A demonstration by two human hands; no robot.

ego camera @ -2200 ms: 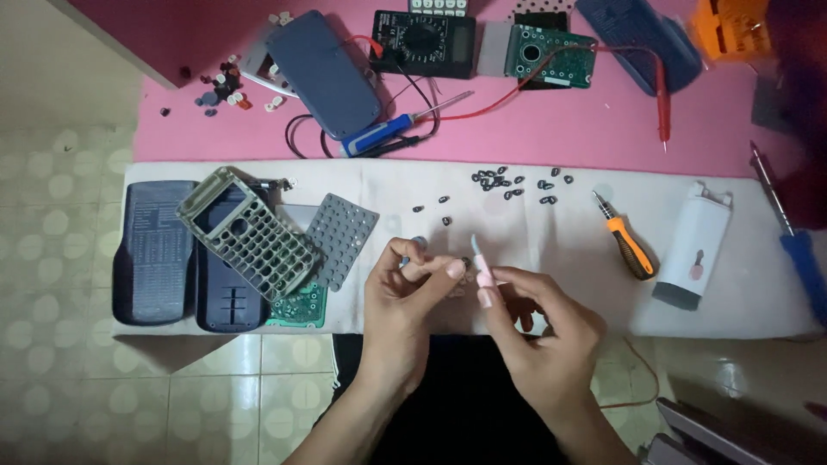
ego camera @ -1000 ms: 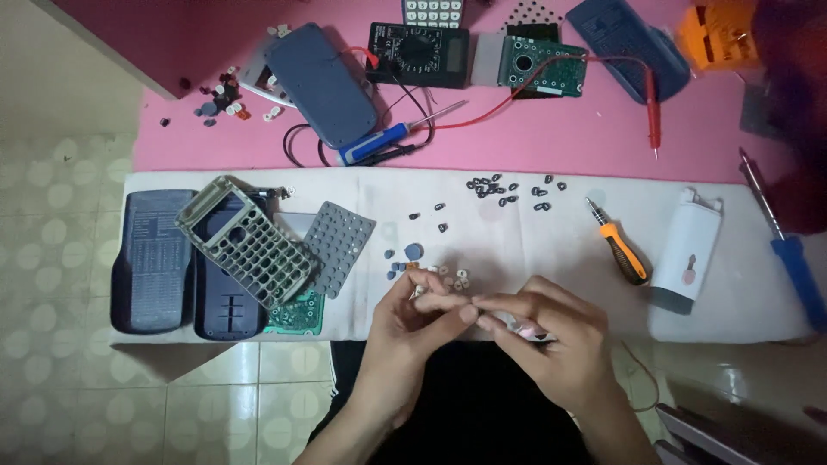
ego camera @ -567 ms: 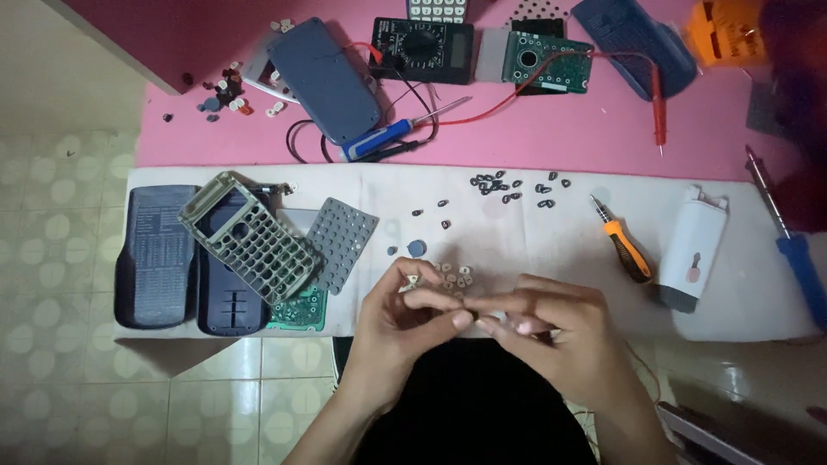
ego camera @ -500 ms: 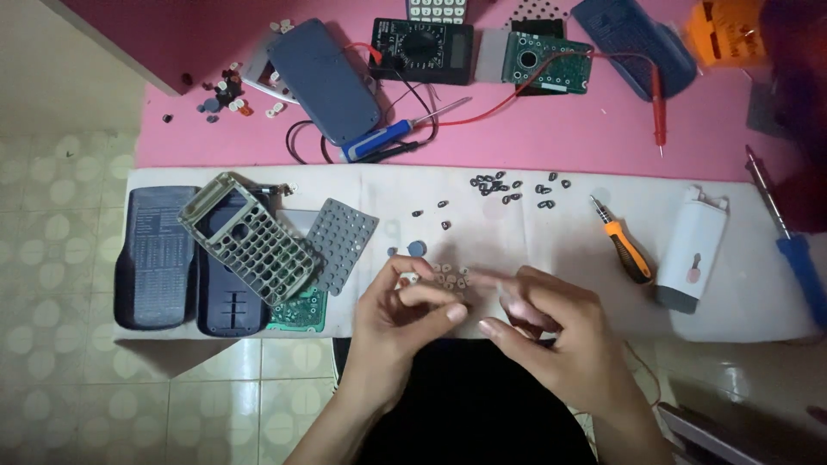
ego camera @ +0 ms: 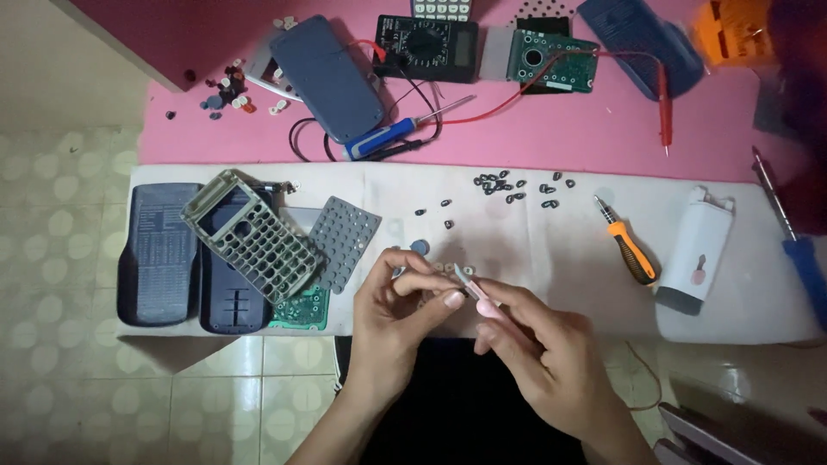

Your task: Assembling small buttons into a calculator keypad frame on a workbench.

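White cloth (ego camera: 517,258) spans the frame's middle, bare at centre. Low centre, at its near edge, the left hand (ego camera: 401,301) pinches something too small to identify; the right hand (ego camera: 538,344) pinches slim metal tweezers (ego camera: 466,281) against it.

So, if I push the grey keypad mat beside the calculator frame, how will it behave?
The mat looks thin and rubbery, so it would probably flop when lifted. It seems light, likely sliding easily on the white cloth. It lies flat, so it should not roll.

Head camera, steep downward, near; edges dim.
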